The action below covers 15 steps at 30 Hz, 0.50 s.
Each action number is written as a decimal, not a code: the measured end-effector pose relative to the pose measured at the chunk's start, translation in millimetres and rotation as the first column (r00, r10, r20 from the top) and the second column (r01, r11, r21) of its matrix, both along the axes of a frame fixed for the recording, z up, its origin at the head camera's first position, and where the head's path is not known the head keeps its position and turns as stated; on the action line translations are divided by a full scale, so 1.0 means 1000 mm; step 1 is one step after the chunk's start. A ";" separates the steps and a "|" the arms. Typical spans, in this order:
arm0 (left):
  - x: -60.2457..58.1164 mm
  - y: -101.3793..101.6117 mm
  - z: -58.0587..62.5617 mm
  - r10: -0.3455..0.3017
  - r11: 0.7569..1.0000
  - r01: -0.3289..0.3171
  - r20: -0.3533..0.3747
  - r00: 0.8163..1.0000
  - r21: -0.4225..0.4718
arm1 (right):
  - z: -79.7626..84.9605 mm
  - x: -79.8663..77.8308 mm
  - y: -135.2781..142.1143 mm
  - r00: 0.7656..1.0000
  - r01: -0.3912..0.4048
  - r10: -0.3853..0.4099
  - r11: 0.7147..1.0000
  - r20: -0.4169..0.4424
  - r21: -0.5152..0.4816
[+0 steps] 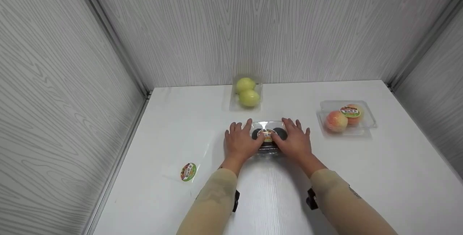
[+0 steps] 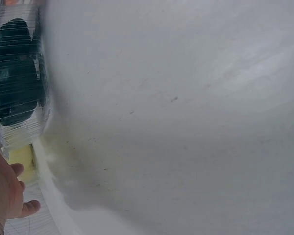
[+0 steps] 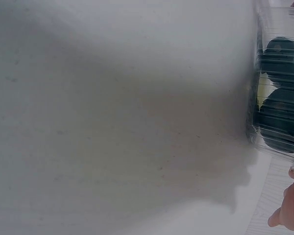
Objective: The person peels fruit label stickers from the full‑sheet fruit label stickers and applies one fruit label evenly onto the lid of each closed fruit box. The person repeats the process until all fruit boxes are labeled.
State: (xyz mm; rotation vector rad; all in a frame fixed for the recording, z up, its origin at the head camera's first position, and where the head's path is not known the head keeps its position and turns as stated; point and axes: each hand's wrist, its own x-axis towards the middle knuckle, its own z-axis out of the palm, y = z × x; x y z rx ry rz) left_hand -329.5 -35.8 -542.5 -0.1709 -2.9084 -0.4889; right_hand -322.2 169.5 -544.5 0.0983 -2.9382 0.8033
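A clear plastic clamshell box (image 1: 269, 123) sits in front of me with dark round fruits (image 1: 281, 133) inside; I cannot tell their kind. On its lid is a colourful oval label (image 1: 267, 134). My left hand (image 1: 242, 143) lies at the box's left side, fingers spread, its thumb pressing the label. From the right, my right hand (image 1: 296, 143) mirrors this, fingers spread and thumb on the label. Both wrist views show the ribbed side of the box, with the dark fruits (image 2: 15, 88) (image 3: 281, 120) behind the plastic and outstretched fingertips beyond it.
Behind the box stands a clear container with two yellow-green fruits (image 1: 249, 98). To the right is a labelled clamshell (image 1: 367, 117) of two peach-like fruits (image 1: 336, 121). Another oval label (image 1: 188, 172) lies on the left, apparently on clear film. Panel walls (image 1: 238, 28) enclose the white table (image 1: 162, 126).
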 end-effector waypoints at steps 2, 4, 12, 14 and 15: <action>0.000 0.000 0.000 0.002 1.000 -0.002 0.003 1.000 -0.001 | 0.000 0.000 0.000 1.000 0.001 -0.001 1.000 0.000 -0.003; 0.000 0.000 -0.001 0.002 1.000 -0.002 0.003 1.000 0.000 | -0.001 0.000 0.000 1.000 0.003 -0.003 1.000 -0.001 -0.007; 0.000 -0.001 -0.001 0.006 1.000 -0.006 0.019 1.000 0.011 | -0.001 0.000 0.000 1.000 0.004 -0.004 1.000 0.002 0.003; 0.000 -0.001 -0.001 0.006 1.000 -0.006 0.025 1.000 0.016 | -0.001 0.000 0.000 1.000 0.004 -0.004 1.000 0.000 0.008; 0.000 0.000 -0.001 0.006 1.000 -0.006 0.027 1.000 0.017 | -0.001 0.000 0.000 1.000 0.004 -0.004 1.000 -0.001 0.012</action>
